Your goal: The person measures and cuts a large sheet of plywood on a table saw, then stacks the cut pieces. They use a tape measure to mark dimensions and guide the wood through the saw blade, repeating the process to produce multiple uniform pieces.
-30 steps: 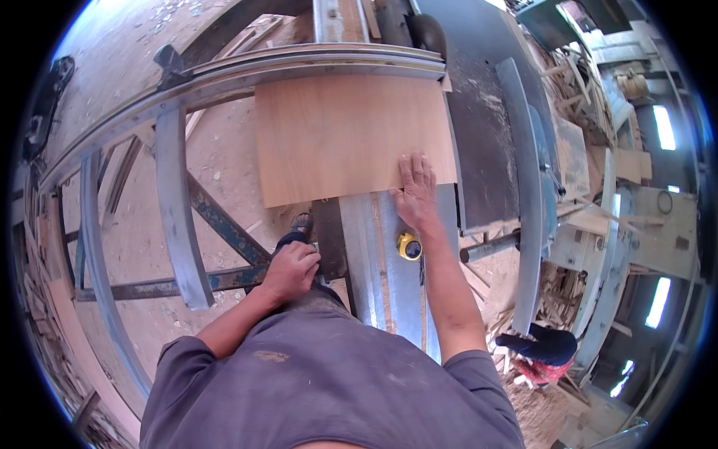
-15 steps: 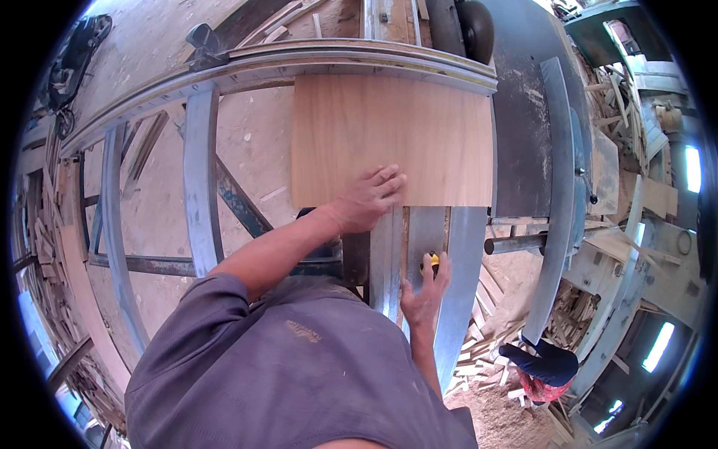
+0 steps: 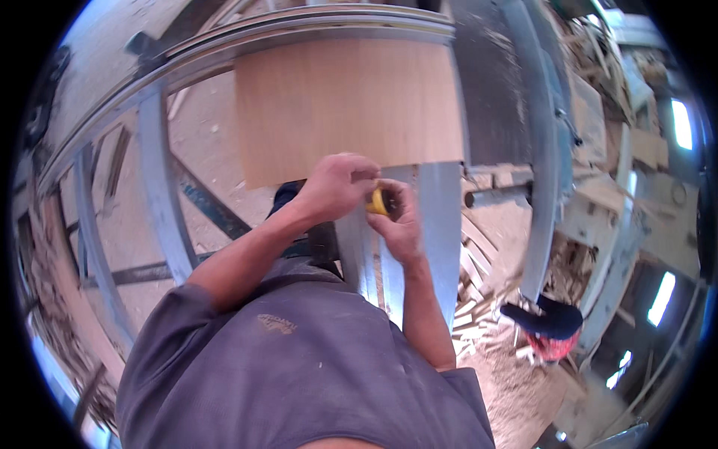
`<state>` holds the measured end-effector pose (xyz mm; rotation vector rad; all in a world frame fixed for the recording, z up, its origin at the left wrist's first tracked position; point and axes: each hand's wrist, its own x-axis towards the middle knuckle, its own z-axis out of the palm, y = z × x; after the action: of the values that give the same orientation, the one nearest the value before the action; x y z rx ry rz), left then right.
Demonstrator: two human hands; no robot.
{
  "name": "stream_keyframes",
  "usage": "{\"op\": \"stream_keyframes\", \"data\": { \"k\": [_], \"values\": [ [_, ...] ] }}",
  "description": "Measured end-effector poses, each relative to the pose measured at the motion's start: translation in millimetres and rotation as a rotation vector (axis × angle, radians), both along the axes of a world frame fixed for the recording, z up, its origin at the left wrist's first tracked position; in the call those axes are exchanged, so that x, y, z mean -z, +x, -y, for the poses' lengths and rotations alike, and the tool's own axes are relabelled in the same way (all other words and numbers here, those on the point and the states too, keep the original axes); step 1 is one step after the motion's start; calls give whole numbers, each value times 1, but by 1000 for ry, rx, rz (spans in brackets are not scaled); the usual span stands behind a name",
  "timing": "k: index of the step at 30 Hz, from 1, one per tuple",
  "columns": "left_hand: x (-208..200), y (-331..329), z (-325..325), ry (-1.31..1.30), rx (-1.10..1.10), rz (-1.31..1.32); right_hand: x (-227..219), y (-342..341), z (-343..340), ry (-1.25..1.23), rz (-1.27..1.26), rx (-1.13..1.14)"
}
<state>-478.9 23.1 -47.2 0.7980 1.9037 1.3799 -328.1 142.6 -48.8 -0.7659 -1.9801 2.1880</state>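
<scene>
A yellow and black tape measure (image 3: 380, 200) is in my right hand (image 3: 402, 224), with the fingers and thumb wrapped round it. My left hand (image 3: 336, 185) is beside it, fingers curled in, their tips at the upper edge of the tape measure. Whatever those fingertips pinch is hidden. Just beyond both hands lies a flat wooden panel (image 3: 348, 105) with light brown grain. Its far edge lies along a long metal fence (image 3: 321, 31), and its near edge rests over the metal saw table (image 3: 440, 224).
Metal crossbars (image 3: 161, 179) of a frame stand at the left over a dusty floor. A dark machine top (image 3: 490, 82) and a long metal rail (image 3: 535, 187) are on the right. Wood offcuts (image 3: 471, 262) and sawdust cover the floor there, near a dark and red object (image 3: 550, 329).
My right hand has lifted the tape measure off the metal table and brought it left to my left hand. My left hand has come off the panel. The view has shifted.
</scene>
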Motion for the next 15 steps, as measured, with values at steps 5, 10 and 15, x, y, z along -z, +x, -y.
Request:
{"op": "stream_keyframes", "data": {
  "k": [5, 10, 15],
  "values": [
    [10, -18, 24, 36, -112, 368, -7, -38, -2, 123, 54, -157],
    [3, -22, 39, 40, -52, 444, -33, -66, 5, 230, 32, -283],
    [-4, -39, 71, 178, -296, 592, -27, -82, -38, 581, -51, -337]
  ]
}}
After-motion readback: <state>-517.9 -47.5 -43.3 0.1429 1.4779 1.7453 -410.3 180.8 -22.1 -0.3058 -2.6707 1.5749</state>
